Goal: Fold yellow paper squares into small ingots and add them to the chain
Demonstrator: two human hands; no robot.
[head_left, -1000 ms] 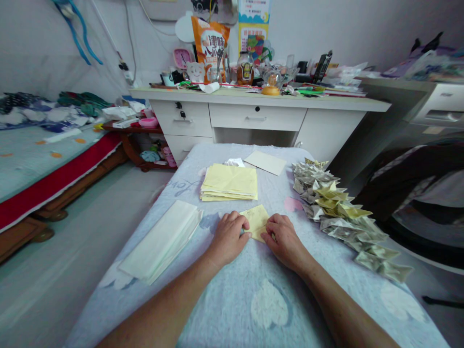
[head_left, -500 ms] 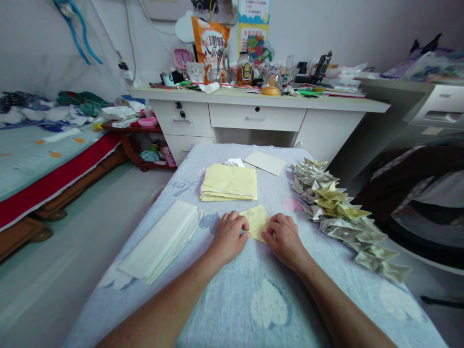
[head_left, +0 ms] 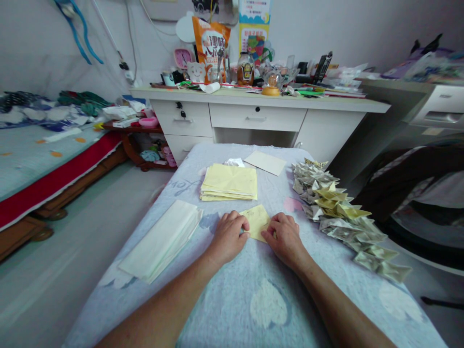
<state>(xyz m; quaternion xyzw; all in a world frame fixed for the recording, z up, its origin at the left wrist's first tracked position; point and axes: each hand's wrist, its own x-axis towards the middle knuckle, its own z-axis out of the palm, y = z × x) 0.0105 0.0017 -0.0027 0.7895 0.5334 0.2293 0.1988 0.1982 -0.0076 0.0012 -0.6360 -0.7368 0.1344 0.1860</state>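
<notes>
A small yellow sheet of paper (head_left: 258,220) lies turned like a diamond on the cloth-covered table. My left hand (head_left: 231,235) pinches its left corner between thumb and curled fingers. At the right corner, my right hand (head_left: 283,237) grips the paper the same way. Both fingertips cover parts of the edges. Just beyond the hands is a stack of yellow paper (head_left: 229,181). To the left lies a folded bundle of whitish paper (head_left: 163,239). Rows of folded paper pieces (head_left: 337,208), grey and yellow with pointed tips, line the right side.
A pale card (head_left: 266,162) and a crumpled white piece (head_left: 234,162) lie at the table's far end. Behind stands a cluttered white desk (head_left: 256,116). A bed (head_left: 54,159) is on the left, a washing machine (head_left: 435,183) on the right.
</notes>
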